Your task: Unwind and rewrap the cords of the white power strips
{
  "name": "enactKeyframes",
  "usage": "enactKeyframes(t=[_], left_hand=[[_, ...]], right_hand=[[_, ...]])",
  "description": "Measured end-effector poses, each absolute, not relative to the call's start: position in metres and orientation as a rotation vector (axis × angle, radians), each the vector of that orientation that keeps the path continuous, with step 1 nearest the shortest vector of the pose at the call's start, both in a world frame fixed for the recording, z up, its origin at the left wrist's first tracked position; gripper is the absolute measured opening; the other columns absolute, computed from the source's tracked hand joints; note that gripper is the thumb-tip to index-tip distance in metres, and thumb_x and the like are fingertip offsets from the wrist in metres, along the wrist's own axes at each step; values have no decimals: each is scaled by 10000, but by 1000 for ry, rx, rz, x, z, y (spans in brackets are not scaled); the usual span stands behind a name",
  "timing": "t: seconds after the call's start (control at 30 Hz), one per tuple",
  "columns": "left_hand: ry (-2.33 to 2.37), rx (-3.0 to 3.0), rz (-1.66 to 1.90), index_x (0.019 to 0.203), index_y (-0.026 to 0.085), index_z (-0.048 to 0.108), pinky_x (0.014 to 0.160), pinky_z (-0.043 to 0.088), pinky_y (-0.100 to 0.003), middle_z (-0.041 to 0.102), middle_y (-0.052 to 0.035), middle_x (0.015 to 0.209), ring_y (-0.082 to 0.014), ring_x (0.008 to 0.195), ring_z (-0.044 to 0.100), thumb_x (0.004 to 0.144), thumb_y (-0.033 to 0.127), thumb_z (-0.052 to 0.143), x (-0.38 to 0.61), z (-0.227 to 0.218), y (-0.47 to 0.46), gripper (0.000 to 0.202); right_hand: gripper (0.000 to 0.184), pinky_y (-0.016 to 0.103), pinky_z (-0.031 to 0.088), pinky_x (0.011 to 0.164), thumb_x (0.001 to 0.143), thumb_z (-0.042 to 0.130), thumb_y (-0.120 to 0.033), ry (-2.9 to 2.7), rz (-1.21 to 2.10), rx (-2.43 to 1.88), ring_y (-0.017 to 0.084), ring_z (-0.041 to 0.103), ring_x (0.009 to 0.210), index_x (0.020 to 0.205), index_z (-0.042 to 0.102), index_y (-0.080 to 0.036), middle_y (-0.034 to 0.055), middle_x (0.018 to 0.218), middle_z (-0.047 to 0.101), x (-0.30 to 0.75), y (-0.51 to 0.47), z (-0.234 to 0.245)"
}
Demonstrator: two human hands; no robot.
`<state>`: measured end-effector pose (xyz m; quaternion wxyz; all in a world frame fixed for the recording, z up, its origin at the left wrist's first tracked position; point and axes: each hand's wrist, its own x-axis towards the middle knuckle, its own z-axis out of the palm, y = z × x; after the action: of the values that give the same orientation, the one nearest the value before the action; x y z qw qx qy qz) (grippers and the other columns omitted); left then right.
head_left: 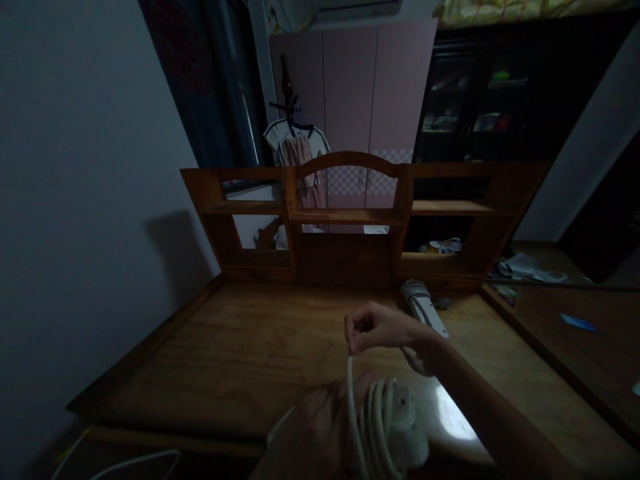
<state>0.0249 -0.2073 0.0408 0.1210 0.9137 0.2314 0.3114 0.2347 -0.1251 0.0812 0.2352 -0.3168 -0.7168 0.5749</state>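
Note:
In the head view, low in the middle, my left hand [320, 423] is closed around a white power strip [407, 427]. Several loops of white cord [383, 420] are wound round the strip. Above it, my right hand [377, 327] pinches the cord between thumb and fingers, and the cord runs down from that pinch to the coil. Part of my left hand's fingers is hidden behind the loops. A second white power strip [433, 315], with cord wrapped about one end, lies on the wooden desk [240, 340] beyond my right wrist.
A wooden shelf unit [345, 215] stands along the desk's far edge. A white wall [100, 200] bounds the left side. At lower left a white cable [135, 459] hangs near the front edge. Another wooden surface on the right holds a blue card [579, 323].

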Motion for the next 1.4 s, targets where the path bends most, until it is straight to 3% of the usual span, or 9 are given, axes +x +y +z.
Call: enactKeyframes(t=[0.17,0.3,0.37,0.53,0.63,0.8,1.03,1.27,1.4], left_hand=[[857,2562,1129,1475,255,140,841,589,-333,598,-117,1239,-256,1010,649,726,485,729,24,36,-212,980],[1079,2399,1199,1433,230,310,799,599,-355,639,-116,1157,-252,953,669,723,478,731,20,41,-209,862],[1072,2334,1153,1449,226,294,799,596,-341,650,-110,1134,-241,970,666,748,447,719,18,47,-206,849],[1134,2114,1168,1486,197,-150,676,604,-304,681,-111,1058,-238,872,695,750,430,717,24,52,-206,1161],[1165,2231,1149,1447,179,-257,612,596,-316,689,-121,1021,-255,790,700,727,420,729,27,44,-205,1245],[981,2679,1157,1477,142,-166,758,575,-362,640,-177,1111,-281,933,664,794,364,663,19,32,-198,1097],[657,2962,1030,1502,195,2,793,544,-335,640,-139,1114,-232,961,650,895,241,408,8,35,-197,732],[729,2905,1018,1462,147,198,858,527,-296,618,-130,1203,-205,1067,615,954,395,378,0,45,-200,592],[727,2820,1015,1431,154,255,927,509,-305,579,-125,1268,-209,1115,590,885,398,532,-2,45,-196,659]], right_hand=[[391,176,297,493,750,704,-515,-1830,1599,-923,67,407,547,778,658,-128,-32,646,540,226,-128,62],[411,181,296,494,754,677,-538,-1691,1497,-1031,75,410,548,719,616,-132,-38,613,490,223,-134,61],[376,179,282,487,759,667,-504,-1660,1495,-1058,71,387,536,709,597,-138,-43,606,466,224,-135,61],[172,177,293,486,730,633,-310,-1584,1611,-1068,67,368,520,688,587,-150,-50,598,443,221,-140,54],[136,185,313,493,731,634,-274,-1545,1684,-1069,73,393,528,693,597,-149,-38,609,466,220,-141,50],[287,187,317,493,777,685,-394,-1561,1737,-1066,72,413,521,676,577,-148,-46,583,461,224,-141,56],[354,177,250,460,720,747,-458,-1692,1751,-962,52,371,495,687,619,-130,-38,605,536,225,-146,64],[336,189,310,507,738,728,-455,-1557,1809,-1031,82,395,541,678,593,-153,-40,600,463,228,-158,47],[282,213,386,580,778,674,-435,-1471,1687,-1053,114,469,608,759,631,-157,-21,654,510,225,-172,37]])
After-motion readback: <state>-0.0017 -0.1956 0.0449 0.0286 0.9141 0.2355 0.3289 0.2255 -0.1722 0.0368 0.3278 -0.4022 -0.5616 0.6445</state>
